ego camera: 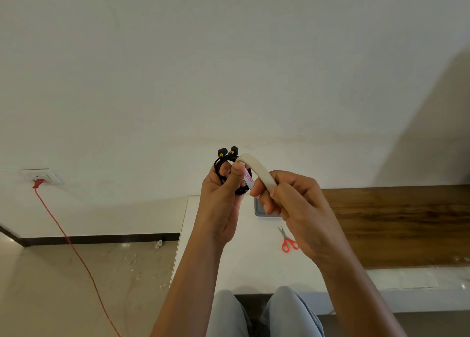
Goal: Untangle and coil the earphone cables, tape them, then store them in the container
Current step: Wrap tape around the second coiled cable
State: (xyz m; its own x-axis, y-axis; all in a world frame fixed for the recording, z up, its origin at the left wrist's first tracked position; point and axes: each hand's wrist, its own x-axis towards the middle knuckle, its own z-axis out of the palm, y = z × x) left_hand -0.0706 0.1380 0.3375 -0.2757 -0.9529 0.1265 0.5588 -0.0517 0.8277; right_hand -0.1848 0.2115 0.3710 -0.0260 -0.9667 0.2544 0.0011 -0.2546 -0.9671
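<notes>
You are taping: your left hand pinches the coiled black earphone cable in the air above the far edge of the white table, and your right hand grips the cream tape roll. Next, wrap tightly, then cut with the red-handled scissors.

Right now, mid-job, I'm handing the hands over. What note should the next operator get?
Left hand: grips the coiled black earphones, raised above the table, earbuds on top.
Right hand: pinches one end of the cream tape strip, which arcs over to the coil by the left thumb.
On the white table: red-handled scissors, and beyond them the gray container, partly hidden behind the right hand.
Done: the cable is coiled.
Left: wrap the tape around the coil, trim it if needed, and put the bundle in the container.
</notes>
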